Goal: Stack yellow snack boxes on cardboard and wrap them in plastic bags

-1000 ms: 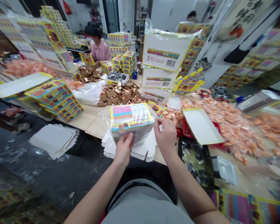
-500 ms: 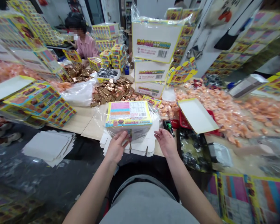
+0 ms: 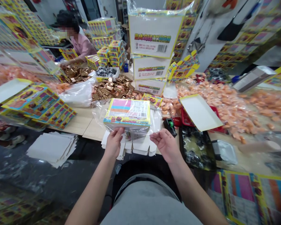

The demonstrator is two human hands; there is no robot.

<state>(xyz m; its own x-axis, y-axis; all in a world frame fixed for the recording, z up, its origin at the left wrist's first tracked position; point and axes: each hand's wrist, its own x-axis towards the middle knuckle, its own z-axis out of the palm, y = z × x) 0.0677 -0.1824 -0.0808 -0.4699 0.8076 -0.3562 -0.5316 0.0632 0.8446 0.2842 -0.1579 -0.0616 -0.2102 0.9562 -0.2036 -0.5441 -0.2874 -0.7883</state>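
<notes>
A yellow-edged box (image 3: 128, 110) with pink, blue and orange bands lies inside a clear plastic bag (image 3: 98, 114) at the table's front. My left hand (image 3: 114, 142) pinches the bag's film at the box's near edge, left of its middle. My right hand (image 3: 166, 144) is closed on the film by the near right corner, its fingertips pressed together. Part of the film's edge between my hands is hard to make out. Below the box lie flat white cardboard pieces (image 3: 142, 147), jutting over the table edge.
Three bagged white boxes (image 3: 152, 34) stand stacked behind. Copper-coloured packets (image 3: 113, 89) and orange wrapped pieces (image 3: 224, 106) are heaped around. At right are a tape dispenser (image 3: 170, 125), an upturned lid (image 3: 200, 112) and a black tray (image 3: 196, 153). A co-worker (image 3: 83, 47) sits back left.
My right hand has moved slightly left and closed on the bag's film. My left hand has shifted a little left and up. The co-worker's arm now reaches toward the copper-coloured packets.
</notes>
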